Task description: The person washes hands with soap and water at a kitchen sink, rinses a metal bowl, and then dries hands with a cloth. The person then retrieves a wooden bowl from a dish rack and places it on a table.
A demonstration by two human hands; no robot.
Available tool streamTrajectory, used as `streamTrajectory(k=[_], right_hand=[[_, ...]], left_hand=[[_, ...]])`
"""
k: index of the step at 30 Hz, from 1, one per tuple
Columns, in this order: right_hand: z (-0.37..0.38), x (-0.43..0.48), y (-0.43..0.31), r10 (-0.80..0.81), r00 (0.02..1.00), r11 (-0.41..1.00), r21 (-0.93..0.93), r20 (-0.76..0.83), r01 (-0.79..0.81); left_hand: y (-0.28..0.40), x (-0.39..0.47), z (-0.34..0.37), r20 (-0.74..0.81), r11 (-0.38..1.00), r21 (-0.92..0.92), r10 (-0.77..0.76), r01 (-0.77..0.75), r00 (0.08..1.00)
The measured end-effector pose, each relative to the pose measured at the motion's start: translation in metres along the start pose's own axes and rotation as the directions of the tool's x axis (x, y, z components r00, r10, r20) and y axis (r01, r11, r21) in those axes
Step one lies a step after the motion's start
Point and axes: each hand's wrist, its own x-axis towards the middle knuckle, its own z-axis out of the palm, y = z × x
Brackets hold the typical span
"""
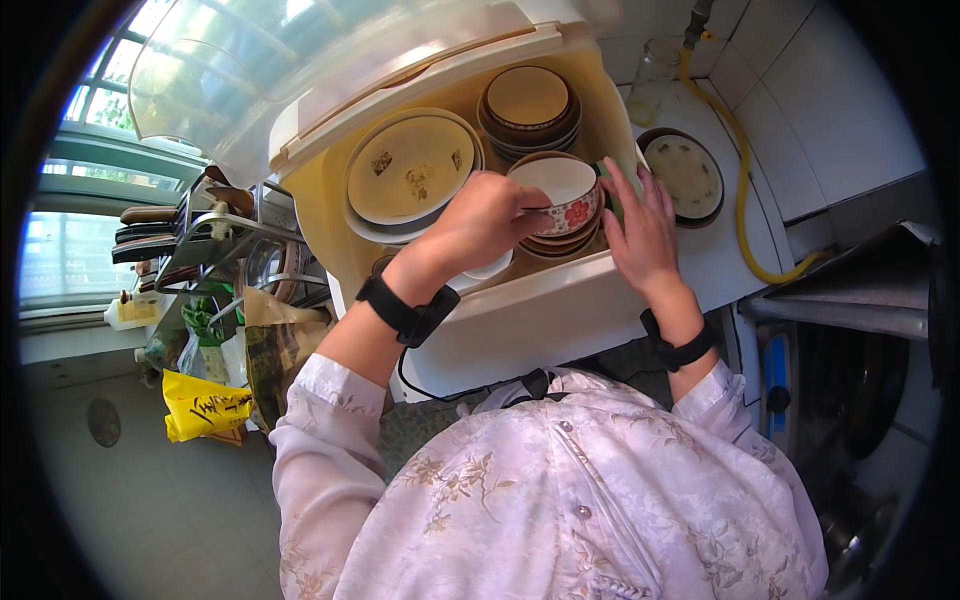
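Note:
A white bowl with red flowers (553, 184) sits at the top of a stack of brown-edged bowls (559, 246), inside a cream plastic storage box (313, 169). My left hand (491, 214) pinches the near left side of that bowl between thumb and fingers. On its other side, my right hand (641, 232) is spread over the right wall of the box, fingers apart. Something dark green shows between the bowl and my right fingers, mostly hidden. Large oval plates (411, 171) lie stacked in the left of the box. Behind the flowered bowl stands another stack of dark bowls (528, 101).
The box's clear lid (247, 75) is tipped up at the back. A round dish (682, 178) and a yellow hose (742, 180) are on the right counter. Left, a metal rack (217, 225) holds several dark-handled knives, above a yellow bag (204, 406). A stove (840, 375) stands right.

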Motion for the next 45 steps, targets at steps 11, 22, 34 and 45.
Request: streamTrajectory(k=[11,22,34,45], right_hand=[[0.004,-0.002,-0.003,0.025,0.998,1.0,-0.01,-0.064,-0.026],[-0.021,-0.004,-0.036,0.382,0.882,0.336,0.847,0.277,-0.412],[-0.03,0.026,0.013,-0.076,0.581,-0.662,0.395,0.81,-0.637],[-0.023,0.04,0.005,0.015,0.489,-0.564,0.411,0.872,-0.717]], left_hand=[[-0.037,-0.062,-0.071,-0.288,0.852,0.362,-0.284,0.379,0.915],[-0.07,-0.055,-0.048,-0.143,0.726,0.568,-0.376,0.387,0.916],[-0.037,0.038,0.014,0.088,0.842,0.428,-0.401,0.329,0.912],[-0.054,0.063,0.026,0.084,0.717,0.56,-0.548,0.415,0.832]])
